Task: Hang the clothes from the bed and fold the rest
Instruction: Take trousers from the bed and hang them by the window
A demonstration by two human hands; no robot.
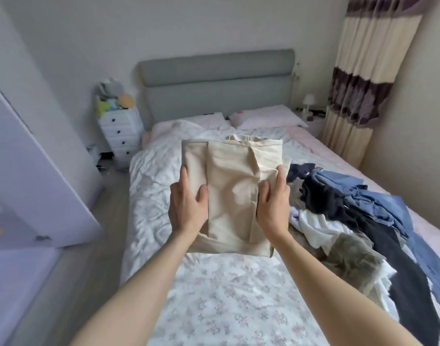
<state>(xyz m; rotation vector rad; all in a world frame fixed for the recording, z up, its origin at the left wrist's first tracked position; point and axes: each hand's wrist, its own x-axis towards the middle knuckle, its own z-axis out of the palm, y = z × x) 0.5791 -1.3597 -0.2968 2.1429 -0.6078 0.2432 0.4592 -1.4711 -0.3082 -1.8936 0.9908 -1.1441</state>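
both hands hold a folded beige garment [232,193] out over the bed [214,295]. left hand [187,206] grips the garment's left edge, thumb lying on top of the cloth and fingers tucked out of sight beneath it. right hand [274,204] grips the right edge the same way, thumb on top, fingers hidden under the fabric. whether the garment rests on the bedding or is lifted clear of it cannot be told. the bed has a white crinkled duvet [154,196] with a faint floral print nearer the camera. to the right of the garment, a loose pile of clothes [358,221] lies on the bed, with blue denim, dark navy, white and grey-brown pieces mixed together. two pale pink pillows [266,118] sit against a grey padded headboard [216,83]. a white chest of drawers [120,132] stands to the left of the bed, and a striped curtain [361,78] hangs at the right.
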